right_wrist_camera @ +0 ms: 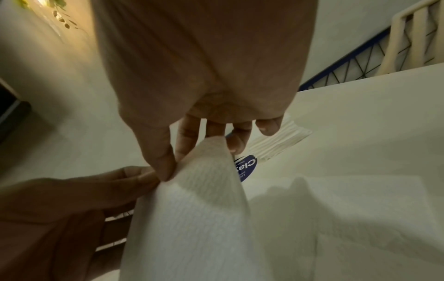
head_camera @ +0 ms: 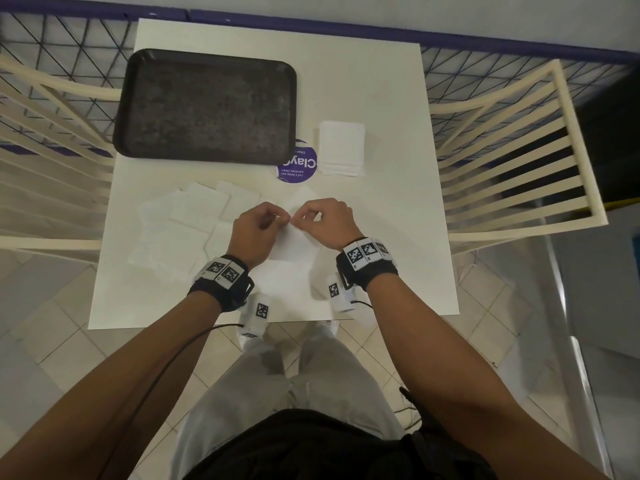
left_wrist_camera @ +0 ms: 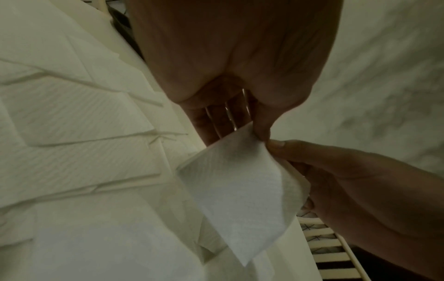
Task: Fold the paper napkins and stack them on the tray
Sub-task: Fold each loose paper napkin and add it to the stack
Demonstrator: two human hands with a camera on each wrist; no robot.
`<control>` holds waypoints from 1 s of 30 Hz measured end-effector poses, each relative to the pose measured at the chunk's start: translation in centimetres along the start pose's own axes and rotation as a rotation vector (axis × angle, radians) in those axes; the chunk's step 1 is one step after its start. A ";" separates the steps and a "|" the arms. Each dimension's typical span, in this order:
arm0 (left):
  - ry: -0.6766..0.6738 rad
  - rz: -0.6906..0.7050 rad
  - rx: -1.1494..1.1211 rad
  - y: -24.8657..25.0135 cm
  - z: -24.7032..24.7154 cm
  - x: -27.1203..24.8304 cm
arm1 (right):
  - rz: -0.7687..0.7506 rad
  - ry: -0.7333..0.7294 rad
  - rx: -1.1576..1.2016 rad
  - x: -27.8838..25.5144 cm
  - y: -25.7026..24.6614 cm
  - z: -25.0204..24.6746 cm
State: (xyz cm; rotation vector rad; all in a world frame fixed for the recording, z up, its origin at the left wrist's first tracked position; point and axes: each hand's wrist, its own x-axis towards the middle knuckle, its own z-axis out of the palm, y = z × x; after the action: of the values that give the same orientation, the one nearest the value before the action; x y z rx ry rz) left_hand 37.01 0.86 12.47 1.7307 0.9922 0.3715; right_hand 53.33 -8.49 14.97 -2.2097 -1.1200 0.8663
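You stood at a white table (head_camera: 381, 81) with a dark tray (head_camera: 207, 102) at its far left, bare. Unfolded napkins (head_camera: 180, 220) lay spread at your left; a folded stack (head_camera: 341, 147) sat right of the tray. Your left hand (head_camera: 254, 230) and right hand (head_camera: 327, 220) met fingertip to fingertip, each pinching the top edge of one raised napkin (head_camera: 294, 242) between thumb and forefinger.

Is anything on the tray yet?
No, in the head view the dark tray is bare; the folded stack sits on the table to its right.
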 end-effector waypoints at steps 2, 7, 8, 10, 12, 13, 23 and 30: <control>0.026 0.026 0.038 0.1 0.0 0.0 | 0.028 0.019 0.035 0.0 0.5 0.0; 0.133 -0.013 -0.011 0.1 -0.1 0.0 | 0.051 -0.002 0.187 -0.5 1.3 -1.4; 0.135 -0.013 -0.018 0.1 0.0 0.0 | 0.052 -0.017 0.205 -0.7 1.3 -1.7; 0.137 -0.006 -0.017 0.2 0.2 -0.1 | 0.053 -0.007 0.236 -0.7 1.5 -1.7; 0.141 0.010 -0.012 0.3 0.3 -0.2 | 0.067 0.021 0.278 -0.5 1.7 -1.4; 0.141 0.018 -0.009 0.2 0.3 -0.2 | 0.073 0.028 0.294 -0.5 1.8 -1.2; 0.178 0.006 -0.001 0.1 0.6 0.2 | 0.168 -0.016 0.349 -0.7 1.4 0.0; 0.182 -0.056 -0.046 1.1 1.0 0.9 | 0.183 -0.007 0.324 -0.3 2.0 -0.6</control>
State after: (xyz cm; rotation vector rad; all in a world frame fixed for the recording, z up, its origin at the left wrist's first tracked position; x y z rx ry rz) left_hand 38.65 0.79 12.84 1.6460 1.1512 0.5184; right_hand 54.61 -9.87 14.08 -2.0575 -0.7265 1.0513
